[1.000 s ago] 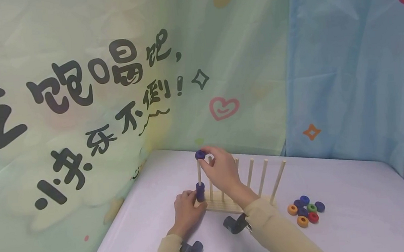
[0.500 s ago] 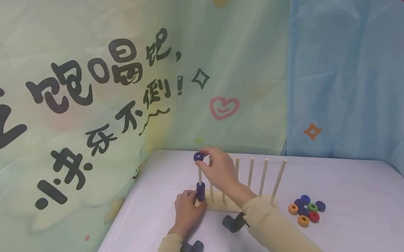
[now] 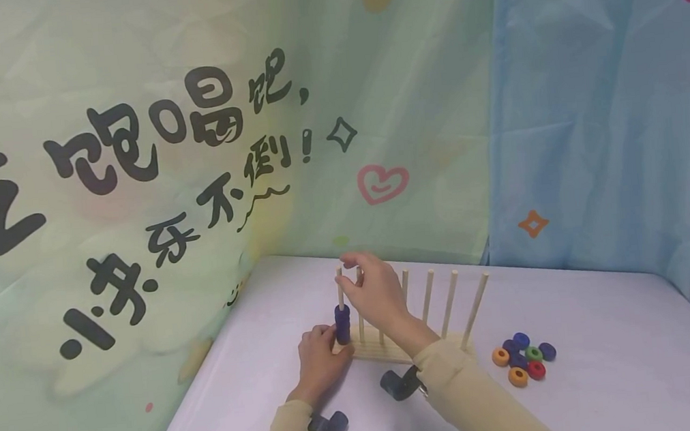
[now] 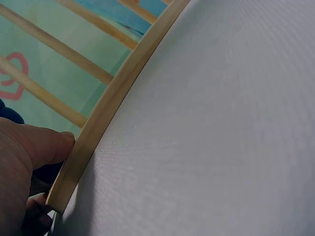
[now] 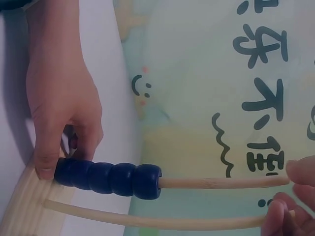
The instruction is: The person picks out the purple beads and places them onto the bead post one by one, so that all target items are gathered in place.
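dark blue, round beads (image 3: 343,325) stacked low on the leftmost slim wooden peg (image 3: 341,298)
the left hand (image 3: 319,358) grips the end of the pale wooden base (image 3: 378,355); the right hand (image 3: 376,291), fingers parted and holding nothing, is by the peg's top. best to brace the base firmly, centre each bead's hole over the tip, and let go squarely.

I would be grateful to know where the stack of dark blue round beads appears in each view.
Head: the stack of dark blue round beads is just below centre, beside the left hand.
Left wrist: the stack is at the left edge, mostly hidden behind the left hand.
Right wrist: the stack is in the lower half, left of centre.
Shared landmark: the pale wooden base, visible in all three.
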The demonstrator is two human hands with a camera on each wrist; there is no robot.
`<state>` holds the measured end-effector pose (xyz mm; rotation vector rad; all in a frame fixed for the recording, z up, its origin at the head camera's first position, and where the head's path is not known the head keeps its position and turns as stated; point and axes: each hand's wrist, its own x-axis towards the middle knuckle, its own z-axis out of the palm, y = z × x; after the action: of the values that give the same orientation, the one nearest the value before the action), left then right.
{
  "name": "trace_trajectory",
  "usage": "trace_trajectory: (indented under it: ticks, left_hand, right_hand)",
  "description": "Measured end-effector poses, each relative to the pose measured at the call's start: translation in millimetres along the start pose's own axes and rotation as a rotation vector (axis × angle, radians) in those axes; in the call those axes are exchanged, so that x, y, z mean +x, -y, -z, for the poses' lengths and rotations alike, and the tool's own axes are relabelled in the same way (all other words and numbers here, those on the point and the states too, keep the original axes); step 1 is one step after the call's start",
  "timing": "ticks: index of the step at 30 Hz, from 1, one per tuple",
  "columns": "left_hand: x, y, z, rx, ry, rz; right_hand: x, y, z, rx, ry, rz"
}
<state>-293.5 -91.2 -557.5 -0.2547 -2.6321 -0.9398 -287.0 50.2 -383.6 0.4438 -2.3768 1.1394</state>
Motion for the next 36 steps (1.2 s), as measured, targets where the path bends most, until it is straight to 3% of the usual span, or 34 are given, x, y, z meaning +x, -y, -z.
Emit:
trace_trajectory:
  ticks: [8,15,26,36]
  left_hand:
    - [0.7,0.0,-0.1,0.010,-0.006,0.000]
    - [0.6,-1.6,0.7,0.000,-0.013,-0.004]
    - [-0.2,-0.5,0.3,-0.011,-0.020,-0.010]
    - [-0.4,-1.6,0.0,-0.006,-0.010,0.013]
  right_hand:
    - [-10.4,3,4,-0.014,-0.038,0.162]
    - [-23.9,-5,6,0.025,-0.053,0.211]
    - [-53.6,-32,5,0.030,-0.064,0.142]
    - [-79.5,-57,3,0.052,-0.054,-0.029]
